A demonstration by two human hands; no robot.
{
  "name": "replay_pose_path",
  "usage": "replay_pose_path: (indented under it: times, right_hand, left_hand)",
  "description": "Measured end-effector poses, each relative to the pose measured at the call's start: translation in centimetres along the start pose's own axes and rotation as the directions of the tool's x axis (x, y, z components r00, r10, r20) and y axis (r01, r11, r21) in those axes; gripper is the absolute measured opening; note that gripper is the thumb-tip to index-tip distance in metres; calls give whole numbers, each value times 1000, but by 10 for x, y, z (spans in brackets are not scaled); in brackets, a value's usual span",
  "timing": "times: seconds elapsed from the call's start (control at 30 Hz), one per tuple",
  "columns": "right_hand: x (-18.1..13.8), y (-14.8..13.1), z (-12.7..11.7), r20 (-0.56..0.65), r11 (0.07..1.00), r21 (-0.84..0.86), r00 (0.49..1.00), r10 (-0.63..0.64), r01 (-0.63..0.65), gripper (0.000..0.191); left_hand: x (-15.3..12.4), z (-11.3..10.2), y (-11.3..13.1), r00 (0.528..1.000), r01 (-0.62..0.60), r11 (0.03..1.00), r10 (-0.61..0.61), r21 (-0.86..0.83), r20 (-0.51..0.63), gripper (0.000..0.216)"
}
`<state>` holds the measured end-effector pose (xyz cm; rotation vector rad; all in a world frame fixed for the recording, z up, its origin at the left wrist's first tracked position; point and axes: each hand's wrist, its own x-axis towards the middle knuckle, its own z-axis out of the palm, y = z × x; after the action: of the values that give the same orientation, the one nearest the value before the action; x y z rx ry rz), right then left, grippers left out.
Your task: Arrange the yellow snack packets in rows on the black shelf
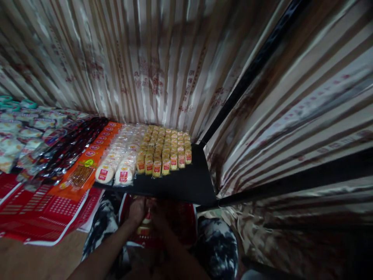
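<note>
Both my hands meet low in the frame, below the front edge of a black shelf [186, 182]. My left hand [136, 210] and my right hand [159, 212] are closed together around a small yellow packet with a red label [146, 218], over a red bag [175, 225] in my lap. The spot is dark and the fingers are hard to make out. On the shelf above stand rows of the same small yellow packets [164, 149], beside rows of round white packets [121, 159].
Orange snack packs [87, 163], dark packets [72, 146] and pale wrapped goods [26, 132] fill the shelf to the left. Red printed sheets [35, 210] hang over its front. Striped shiny curtains [145, 58] close in behind and to the right.
</note>
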<state>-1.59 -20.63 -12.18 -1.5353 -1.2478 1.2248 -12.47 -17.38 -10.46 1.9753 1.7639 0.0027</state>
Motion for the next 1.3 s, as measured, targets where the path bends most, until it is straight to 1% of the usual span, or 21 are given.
replay_pose_path:
  times: [0.1,0.2,0.3,0.4,0.5,0.57,0.63,0.7,0.77,0.83,0.93,1.07,1.17,1.3]
  right_hand:
    - [-9,-3,-9,-69,1000,12,998,-11,11,20]
    - [-21,-13,-23,-124,996,-7,988,-93,93,20]
    - [-38,-25,-39,-170,988,-37,973,-153,149,20]
    - [-52,-34,-54,-212,985,-74,962,-170,157,20]
    - [-59,-38,-64,-201,983,-101,964,-172,154,30]
    - [-60,-42,-67,-171,981,-104,969,-177,161,37]
    - [-60,-47,-69,-171,982,-120,971,-165,146,40]
    - [-59,-54,-72,-201,976,-170,965,-168,134,39]
    - [-57,-60,-76,-226,959,-237,951,-209,154,36]
    - [-56,-64,-81,-233,947,-267,941,-245,181,35]
    - [-54,-67,-88,-225,960,-215,947,-229,181,36]
    - [-48,-73,-99,-212,973,-100,951,-226,209,29]
    - [-39,-78,-110,-287,976,-36,933,-216,215,27]
    - [-23,-82,-127,-400,971,13,891,-215,239,27]
  left_hand:
    - [-16,-11,10,997,-41,998,38,-36,-70,33]
    - [-31,-22,20,987,-89,992,76,-89,-139,23]
    - [-43,-34,29,979,-145,974,115,-176,-166,20]
    - [-52,-47,35,966,-202,924,132,-326,-224,12]
    - [-56,-61,44,954,-241,852,119,-465,-276,10]
    - [-56,-69,52,950,-261,806,118,-532,-289,9]
    - [-56,-77,60,950,-273,770,120,-576,-290,8]
    - [-54,-83,66,952,-276,741,120,-613,-283,8]
    - [-52,-86,71,956,-263,714,103,-649,-273,8]
    - [-49,-88,73,961,-248,693,85,-677,-265,9]
    - [-43,-91,78,960,-261,667,104,-698,-260,11]
    - [-34,-96,91,942,-327,620,158,-713,-295,15]
    - [-27,-98,106,938,-344,579,168,-739,-304,21]
    - [-17,-95,128,932,-360,552,179,-752,-315,34]
